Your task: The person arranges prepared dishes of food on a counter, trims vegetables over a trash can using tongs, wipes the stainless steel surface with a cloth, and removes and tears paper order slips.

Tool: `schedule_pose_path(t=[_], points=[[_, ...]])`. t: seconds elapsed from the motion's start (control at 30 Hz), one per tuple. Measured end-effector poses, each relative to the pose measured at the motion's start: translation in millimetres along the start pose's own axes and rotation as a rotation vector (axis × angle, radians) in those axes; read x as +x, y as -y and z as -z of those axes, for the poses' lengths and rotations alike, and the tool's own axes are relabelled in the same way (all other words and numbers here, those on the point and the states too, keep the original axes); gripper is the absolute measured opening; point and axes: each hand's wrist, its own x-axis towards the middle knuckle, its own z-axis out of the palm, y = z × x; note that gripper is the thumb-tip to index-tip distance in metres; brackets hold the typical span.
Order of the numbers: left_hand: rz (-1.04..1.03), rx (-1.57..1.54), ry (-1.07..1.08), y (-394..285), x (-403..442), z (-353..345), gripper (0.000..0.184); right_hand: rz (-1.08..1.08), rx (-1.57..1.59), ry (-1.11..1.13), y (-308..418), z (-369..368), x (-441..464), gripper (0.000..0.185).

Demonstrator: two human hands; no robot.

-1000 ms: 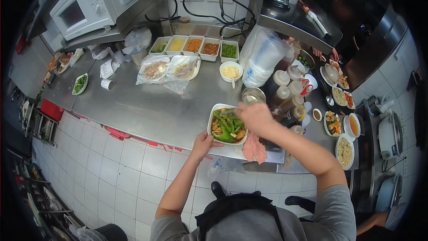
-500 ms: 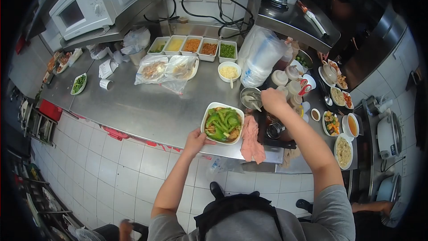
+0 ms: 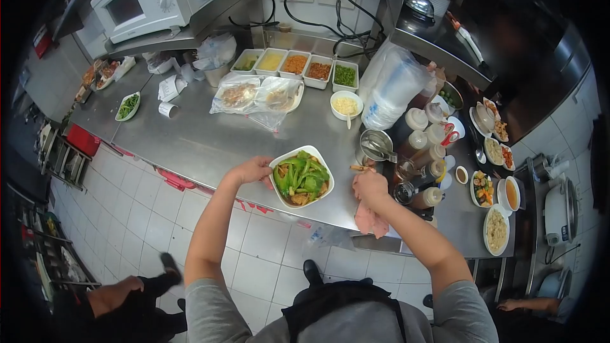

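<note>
My left hand (image 3: 253, 170) grips the left rim of a white square bowl (image 3: 326, 192), its fingers closed on the edge. Green pepper pieces (image 3: 304, 174) and browned bits in sauce fill the bowl, which appears tilted in my view. My right hand (image 3: 370, 187) is closed on a pink cloth (image 3: 370, 221) at the counter's front edge. Part of the cloth is hidden under the hand. Just beyond that hand stands a round metal pot (image 3: 367, 152) with a metal utensil (image 3: 379, 147) lying in it.
Squeeze bottles (image 3: 416, 121) stand at right, beside dishes of cooked food (image 3: 495, 228). Containers of toppings (image 3: 295, 63) line the back. Bagged food (image 3: 254, 95) lies on the steel counter (image 3: 190, 146). Other people are at lower left (image 3: 121, 298) and lower right.
My right hand has left the metal pot and come down onto the pink cloth. My left hand has carried the bowl slightly left and turned it. Another person has stepped in at lower left.
</note>
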Motion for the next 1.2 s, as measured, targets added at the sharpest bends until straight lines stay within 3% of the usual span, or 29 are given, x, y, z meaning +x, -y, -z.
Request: schedule_pose_path(t=[0.07, 0.2, 0.3, 0.4, 0.5, 0.7, 1.0, 1.1, 1.17, 1.2], points=[[-0.023, 0.049, 0.042, -6.6, 4.6, 0.0, 0.041, -0.015, 0.034, 0.086, 13.1, 50.1, 3.5, 0.017], [-0.093, 0.285, 0.089, -34.6, 16.0, -7.3, 0.045, -0.066, 0.259, -0.264, 15.6, 38.8, 41.4, 0.011], [-0.132, 0.588, 0.075, -53.0, 34.4, -17.7, 0.044, 0.037, 0.416, -0.425, 20.3, 18.2, 79.5, 0.009], [-0.171, 0.693, 0.07, -61.9, 50.8, -25.7, 0.042, 0.216, 0.577, -0.395, 34.1, 13.7, 98.6, 0.011], [-0.15, 0.67, 0.107, -68.7, 55.0, -27.7, 0.041, 0.183, 0.958, 0.027, 44.3, 16.0, 101.8, 0.015], [-0.164, 0.684, 0.098, -71.7, 52.7, -28.3, 0.039, 0.075, 1.239, 0.237, 38.9, 11.0, 103.1, 0.013], [-0.186, 0.69, 0.064, -75.5, 44.3, -32.6, 0.038, 0.454, 0.768, -0.206, 40.3, 20.9, 77.5, 0.006], [-0.271, 0.697, 0.021, -48.4, 51.8, -27.2, 0.033, 0.397, 0.658, -0.136, 21.7, 22.9, 71.7, 0.004], [-0.392, 0.599, -0.012, -26.0, 53.8, -18.4, 0.027, 0.267, 0.463, -0.252, 13.5, 32.5, 58.9, 0.008], [-0.326, 0.603, 0.055, -17.8, 50.8, -13.4, 0.036, 0.306, 0.432, -0.271, 9.3, 42.0, 52.7, 0.012]])
